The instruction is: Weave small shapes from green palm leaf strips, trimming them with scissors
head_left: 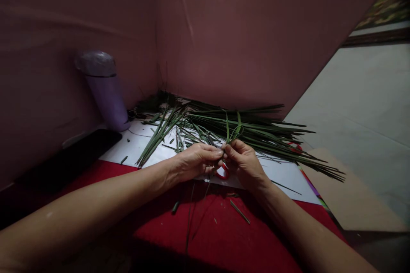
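Observation:
Both hands meet over the near edge of a white sheet (134, 143). My left hand (205, 158) is closed in a pinch on green leaf strips (228, 126), thumb towards the other hand. Touching it from the right, my right hand (241, 160) pinches the same strips. A loop and two upright ends rise above the fingertips, while thin strands dangle below the left hand. The fingers hide the point where the strips cross. Under the hands shows a red scissors handle (223, 173); its blades are mostly covered.
Behind lies a large bundle of long green leaves (256, 123), with a smaller bunch (160, 134) to its left. A purple tumbler (109, 98) and a dark flat object (73, 153) stand left. Leaf scraps (239, 212) dot the red cloth (221, 234). Pink walls (230, 42) enclose the back.

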